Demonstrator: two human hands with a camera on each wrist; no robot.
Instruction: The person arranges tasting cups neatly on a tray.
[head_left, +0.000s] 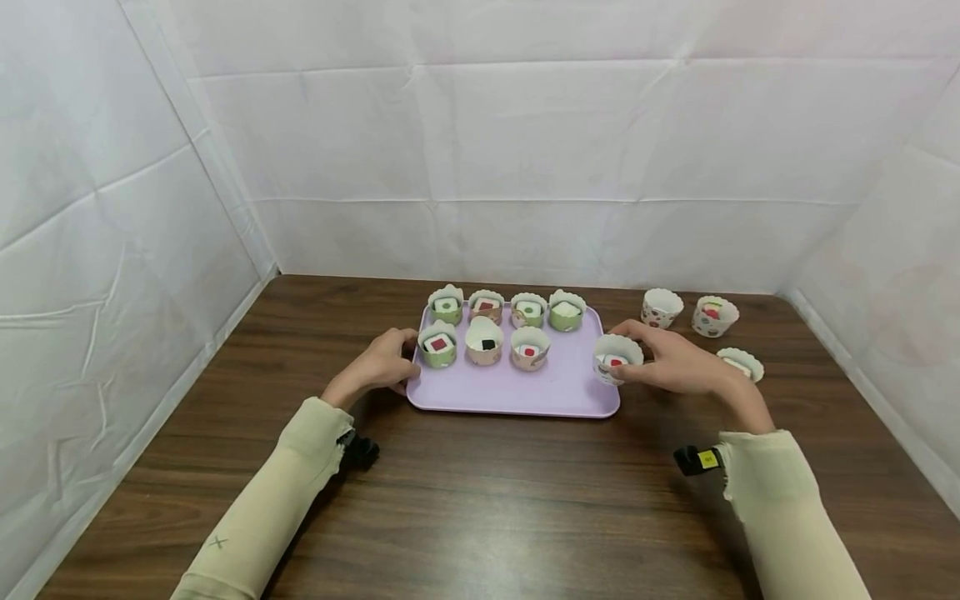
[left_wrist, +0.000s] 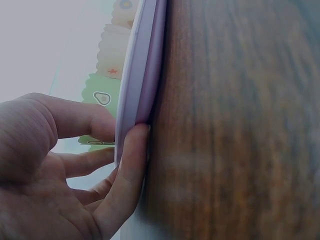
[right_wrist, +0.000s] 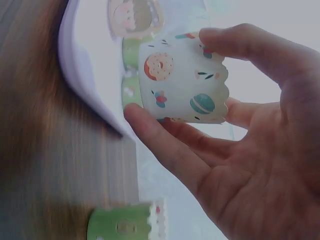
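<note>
A lilac tray (head_left: 495,393) lies on the table. My left hand (head_left: 384,360) grips its left edge, and in the left wrist view the fingertips (left_wrist: 134,145) lie along the tray's side. Over the tray's right end, my right hand (head_left: 678,360) holds a white paper baking cup (right_wrist: 182,82) by its side. Doughnut and macaron prints decorate this cup, and a white piece with a red mark shows inside. On the tray, green cups (head_left: 438,357) and pink cups (head_left: 529,360) stand in two rows, each with a small white or dark piece inside.
Right of the tray, a white printed cup (head_left: 660,310) and another cup (head_left: 714,318) with red and green inside stand upright. Nearer, a green cup (right_wrist: 120,222) is partly hidden behind my right hand. White sheets (head_left: 525,142) wall the dark wooden table (head_left: 480,500).
</note>
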